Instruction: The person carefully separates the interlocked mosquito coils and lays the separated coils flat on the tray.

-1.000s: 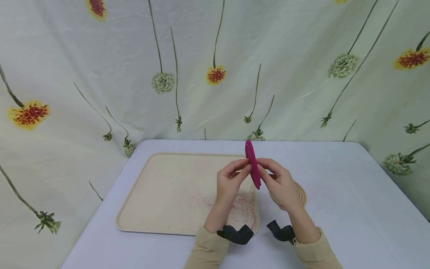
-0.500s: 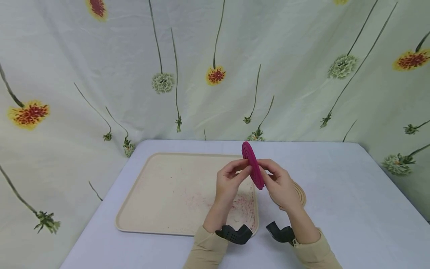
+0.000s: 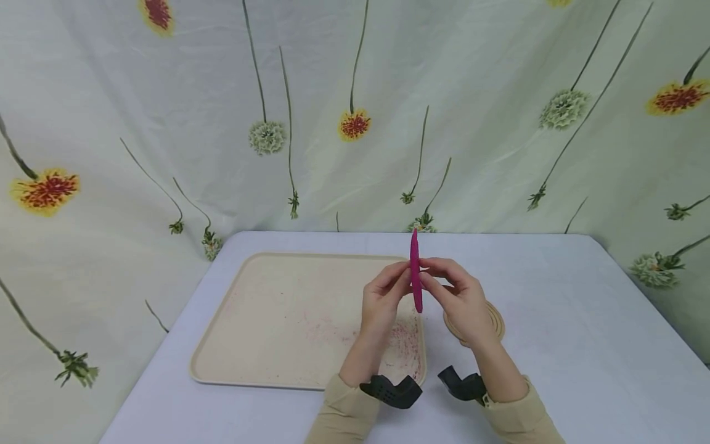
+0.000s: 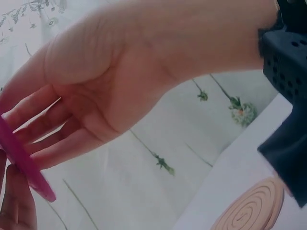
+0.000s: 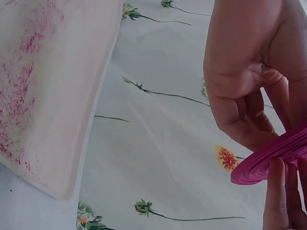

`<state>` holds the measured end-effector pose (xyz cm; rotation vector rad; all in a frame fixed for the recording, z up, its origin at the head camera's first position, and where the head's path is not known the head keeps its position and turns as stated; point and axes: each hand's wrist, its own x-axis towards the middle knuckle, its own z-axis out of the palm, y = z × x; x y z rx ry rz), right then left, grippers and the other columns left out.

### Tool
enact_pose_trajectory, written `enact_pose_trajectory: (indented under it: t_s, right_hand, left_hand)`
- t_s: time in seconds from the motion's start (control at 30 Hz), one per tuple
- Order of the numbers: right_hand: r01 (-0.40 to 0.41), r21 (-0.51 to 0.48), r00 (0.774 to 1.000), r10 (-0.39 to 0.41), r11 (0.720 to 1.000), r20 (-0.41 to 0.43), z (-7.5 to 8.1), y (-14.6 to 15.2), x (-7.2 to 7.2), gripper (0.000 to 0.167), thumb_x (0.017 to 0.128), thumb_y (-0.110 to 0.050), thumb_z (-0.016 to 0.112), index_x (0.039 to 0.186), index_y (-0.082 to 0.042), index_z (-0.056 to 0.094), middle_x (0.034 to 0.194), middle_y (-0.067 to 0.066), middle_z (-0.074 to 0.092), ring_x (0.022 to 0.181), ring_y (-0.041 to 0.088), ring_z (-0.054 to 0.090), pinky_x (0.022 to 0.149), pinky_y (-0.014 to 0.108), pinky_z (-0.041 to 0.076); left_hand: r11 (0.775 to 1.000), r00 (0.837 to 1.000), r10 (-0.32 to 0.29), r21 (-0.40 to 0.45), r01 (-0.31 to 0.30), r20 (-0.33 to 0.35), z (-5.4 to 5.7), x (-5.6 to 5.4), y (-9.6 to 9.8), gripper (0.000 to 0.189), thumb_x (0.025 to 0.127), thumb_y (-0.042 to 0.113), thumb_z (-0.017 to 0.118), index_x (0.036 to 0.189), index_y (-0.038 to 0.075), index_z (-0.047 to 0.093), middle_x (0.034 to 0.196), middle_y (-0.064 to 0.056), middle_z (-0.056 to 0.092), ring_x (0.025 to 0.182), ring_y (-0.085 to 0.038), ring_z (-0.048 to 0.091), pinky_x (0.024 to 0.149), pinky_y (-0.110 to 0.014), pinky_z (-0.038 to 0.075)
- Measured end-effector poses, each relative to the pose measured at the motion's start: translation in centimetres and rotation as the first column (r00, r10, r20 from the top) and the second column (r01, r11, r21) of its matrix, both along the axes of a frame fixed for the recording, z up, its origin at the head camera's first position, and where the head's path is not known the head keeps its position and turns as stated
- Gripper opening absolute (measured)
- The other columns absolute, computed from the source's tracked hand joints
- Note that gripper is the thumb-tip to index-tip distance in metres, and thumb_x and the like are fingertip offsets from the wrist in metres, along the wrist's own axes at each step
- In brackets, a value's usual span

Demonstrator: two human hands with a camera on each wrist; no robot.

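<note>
A thin magenta disc [image 3: 416, 277] with a coiled spiral pattern stands upright, edge-on in the head view, above the tray's right side. From its left, my left hand [image 3: 381, 302] pinches it between thumb and fingers. My right hand [image 3: 466, 305] pinches it from the opposite side. Spiral ridges show on the disc [image 5: 256, 168] in the right wrist view. A tan spiral disc [image 3: 497, 322] lies on the table, partly hidden by my right hand; its coils show plainly in the left wrist view.
A cream tray [image 3: 261, 320] spans the table's left and middle, with pinkish-red smears near its right edge. The white-covered table [image 3: 582, 333] extends to the right. Behind it hangs a flower-printed cloth [image 3: 477, 68]. Black wrist mounts [image 3: 392, 391] sit on both wrists.
Between both hands the magenta disc has turned from slightly angled, with its left face showing, to edge-on and nearly vertical. My left hand has shifted slightly right.
</note>
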<state>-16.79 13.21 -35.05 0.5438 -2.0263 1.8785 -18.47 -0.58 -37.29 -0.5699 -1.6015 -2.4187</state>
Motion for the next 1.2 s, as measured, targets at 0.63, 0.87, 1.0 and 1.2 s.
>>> enact_pose_trajectory:
  t_s: [0.63,0.87,1.0,1.2]
  right_hand:
    - [-0.042,-0.01,0.998,0.043,0.999,0.038,-0.21,-0.11,0.1,0.032,0.088,-0.003,0.063,0.12,0.003,0.061,0.117,0.004,0.06,0.108,0.017,0.056,0.084,0.028,0.051]
    - [-0.014,0.051,1.0,0.014,0.999,0.001,-0.17,-0.31,0.34,0.031,0.088,-0.002,0.063,0.119,0.002,0.062,0.12,0.014,0.06,0.104,0.01,0.059,0.078,0.028,0.053]
    - [0.006,0.07,0.999,-0.003,0.998,-0.035,0.0,-0.5,0.58,0.03,0.088,0.001,0.062,0.118,0.003,0.063,0.118,0.016,0.061,0.1,0.007,0.062,0.075,0.027,0.054]
    - [0.038,0.061,0.995,-0.033,0.997,-0.092,0.12,-0.8,0.85,0.028,0.086,0.005,0.062,0.114,0.005,0.065,0.113,0.018,0.065,0.093,0.007,0.065,0.073,0.026,0.055]
  left_hand:
    - [0.992,0.995,-0.059,0.111,0.05,0.079,0.32,0.32,-0.31,0.024,0.09,0.004,0.061,0.099,0.023,0.074,0.1,-0.002,0.065,0.091,-0.016,0.061,0.09,-0.034,0.05]
    - [0.994,0.996,-0.042,0.108,0.033,0.081,0.38,0.27,-0.46,0.024,0.09,0.004,0.061,0.098,0.023,0.073,0.1,-0.003,0.065,0.092,-0.017,0.062,0.09,-0.034,0.049]
    - [0.992,0.995,-0.043,0.12,0.033,0.089,0.47,0.27,-0.48,0.025,0.09,0.002,0.06,0.096,0.022,0.074,0.098,-0.003,0.066,0.09,-0.016,0.063,0.09,-0.034,0.049]
    - [0.992,0.995,-0.048,0.125,0.037,0.085,0.5,0.23,-0.48,0.028,0.09,-0.001,0.059,0.094,0.023,0.074,0.097,-0.001,0.066,0.089,-0.015,0.063,0.09,-0.034,0.049]
